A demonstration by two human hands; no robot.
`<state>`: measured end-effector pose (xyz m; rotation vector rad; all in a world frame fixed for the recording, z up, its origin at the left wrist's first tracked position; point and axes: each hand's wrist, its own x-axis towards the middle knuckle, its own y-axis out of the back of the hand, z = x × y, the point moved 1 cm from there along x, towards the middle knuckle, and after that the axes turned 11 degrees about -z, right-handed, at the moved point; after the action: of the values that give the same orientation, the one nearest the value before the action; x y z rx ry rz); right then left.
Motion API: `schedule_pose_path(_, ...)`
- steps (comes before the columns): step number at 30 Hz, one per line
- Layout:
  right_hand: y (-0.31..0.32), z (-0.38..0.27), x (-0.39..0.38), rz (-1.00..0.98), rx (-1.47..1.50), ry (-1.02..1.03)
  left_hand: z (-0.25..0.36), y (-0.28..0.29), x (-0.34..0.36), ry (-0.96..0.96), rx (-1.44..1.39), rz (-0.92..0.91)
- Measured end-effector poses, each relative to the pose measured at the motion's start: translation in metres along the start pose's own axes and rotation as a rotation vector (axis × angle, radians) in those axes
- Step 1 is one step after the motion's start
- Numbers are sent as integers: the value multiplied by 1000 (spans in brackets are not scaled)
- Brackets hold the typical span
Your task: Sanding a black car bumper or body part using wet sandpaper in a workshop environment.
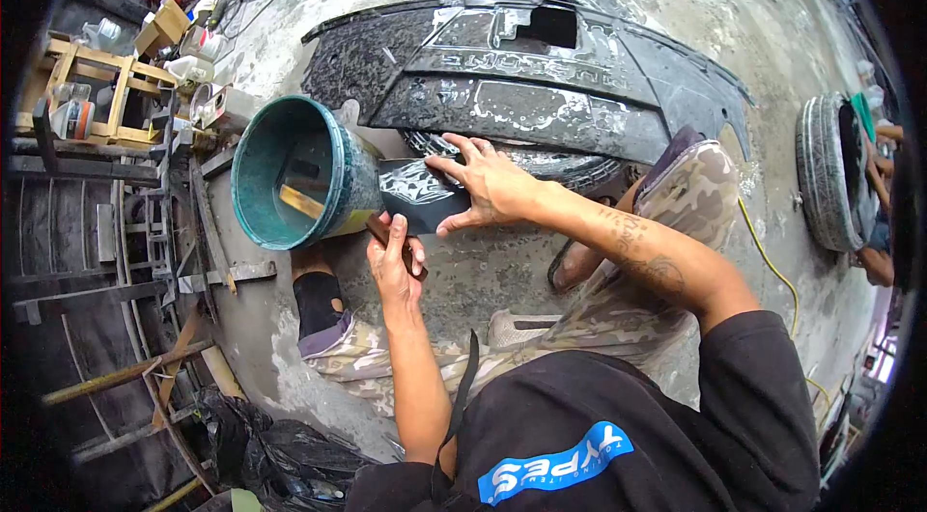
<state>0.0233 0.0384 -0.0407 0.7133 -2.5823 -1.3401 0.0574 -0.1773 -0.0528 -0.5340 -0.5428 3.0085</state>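
Note:
A black sheet of what looks like wet sandpaper [422, 213] is held up beside the green bucket [362, 174], with shiny wet streaks on its face. My right hand [497, 186] grips its right end, thumb at the lower edge and fingers spread over the upper edge. Just below the sheet, my left hand [398, 266] is closed round a thin brown flat piece [383, 234], its thumb by the sheet's lower corner. Inside the bucket lie a light wooden block [301, 201] and a darker piece. Ahead, a wet black vehicle panel [415, 92] with a square cutout rests on a tyre [579, 169].
Wooden crates [121, 87] and metal frames [126, 271] crowd the left side. A black plastic bag [280, 454] lies at lower left. Another tyre [821, 174] stands at far right near a person's arm [879, 179]. A yellow cable [771, 261] runs along the concrete floor.

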Motion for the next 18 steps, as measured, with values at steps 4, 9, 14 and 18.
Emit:
schedule_pose_path(4, 3, 2, -2, 177, -82, 76, 4, -12, -5, 42, -18, -58)
schedule_pose_path(9, 11, 0, 0, 107, -17, 15, 0, -13, -2, -5, -26, -67)
schedule_pose_path(14, 9, 14, -5, 54, 88, -6, -9, -24, -3, 22, 17, -96)
schedule_pose_path(18, 16, 22, 0, -242, 494, -35, -13, -34, -7, -50, -20, -91)
